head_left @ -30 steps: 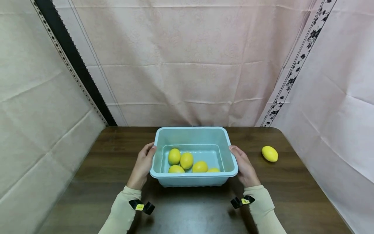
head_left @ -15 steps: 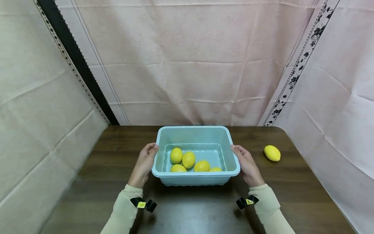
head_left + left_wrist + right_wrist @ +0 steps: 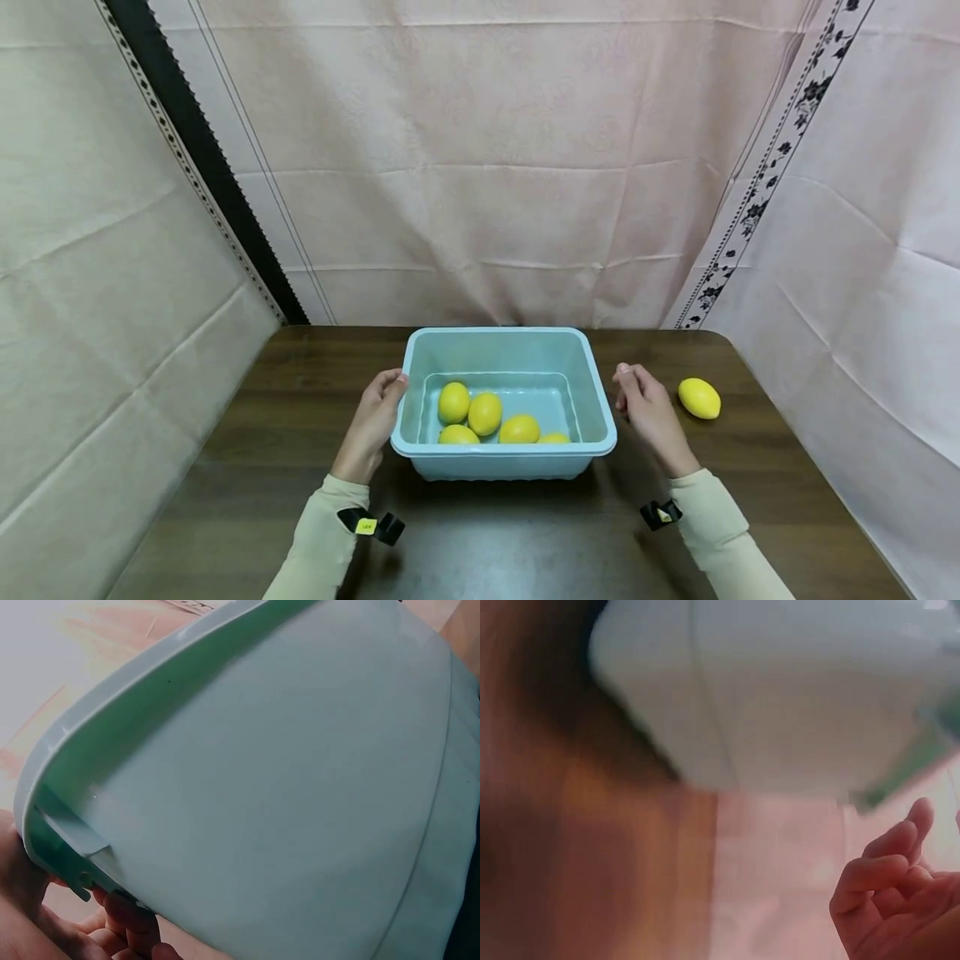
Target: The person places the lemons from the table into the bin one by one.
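Observation:
A light blue plastic basin (image 3: pixel 504 468) stands on the dark wooden table with several yellow lemons (image 3: pixel 485 413) inside. My left hand (image 3: pixel 369 427) grips its left rim, thumb on top. In the left wrist view the curled fingers (image 3: pixel 131 922) reach under the lip of the basin (image 3: pixel 285 765). On the other side my right hand (image 3: pixel 651 413) is off the rim, its fingers loosely bent with nothing in them. The right wrist view shows that hand (image 3: pixel 892 900) apart from the basin wall (image 3: pixel 795 720). One lemon (image 3: pixel 699 398) lies on the table just right of the right hand.
The wooden table (image 3: pixel 502 542) ends at a pale cloth backdrop (image 3: pixel 510 208) behind the basin. White cloth walls (image 3: pixel 862 292) rise along both sides. A small black camera (image 3: pixel 660 514) is strapped to each wrist.
My right hand has let go of the basin's right rim and moved right, closer to the loose lemon. The left hand keeps its grip, and the basin stays in place.

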`<action>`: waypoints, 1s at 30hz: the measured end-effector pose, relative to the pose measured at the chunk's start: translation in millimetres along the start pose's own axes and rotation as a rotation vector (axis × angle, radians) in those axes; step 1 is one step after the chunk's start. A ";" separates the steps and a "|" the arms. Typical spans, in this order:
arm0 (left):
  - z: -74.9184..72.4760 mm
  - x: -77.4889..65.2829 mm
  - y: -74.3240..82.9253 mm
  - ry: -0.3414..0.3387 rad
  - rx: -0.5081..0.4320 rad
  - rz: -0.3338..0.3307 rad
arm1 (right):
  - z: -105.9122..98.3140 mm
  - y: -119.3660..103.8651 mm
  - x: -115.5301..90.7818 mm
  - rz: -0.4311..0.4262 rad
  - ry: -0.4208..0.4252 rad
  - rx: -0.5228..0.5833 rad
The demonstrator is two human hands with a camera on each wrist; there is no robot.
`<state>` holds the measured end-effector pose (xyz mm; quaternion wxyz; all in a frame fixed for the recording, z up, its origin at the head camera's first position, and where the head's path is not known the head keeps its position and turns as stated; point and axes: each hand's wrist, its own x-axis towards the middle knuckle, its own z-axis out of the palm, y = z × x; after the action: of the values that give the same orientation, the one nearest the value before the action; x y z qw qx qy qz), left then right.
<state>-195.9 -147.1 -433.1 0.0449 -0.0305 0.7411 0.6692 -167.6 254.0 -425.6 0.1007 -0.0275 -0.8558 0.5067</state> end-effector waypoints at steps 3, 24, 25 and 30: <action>-0.3 0.3 -0.4 0.004 -0.006 -0.019 | -12.5 4.3 5.0 -0.089 0.074 -0.108; -1.2 0.9 -1.3 0.010 -0.011 -0.044 | -78.5 57.1 32.8 -0.139 0.174 -0.670; -1.2 1.0 -1.7 0.011 -0.011 -0.044 | -79.9 60.6 34.3 -0.105 0.135 -0.691; 0.1 2.1 -2.3 0.007 -0.014 -0.050 | -86.4 80.2 39.5 0.093 -0.061 -0.766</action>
<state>-197.7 -147.2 -435.6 0.0587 -0.0518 0.7354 0.6730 -193.4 373.2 -449.6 0.0345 -0.0866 -0.9835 0.1548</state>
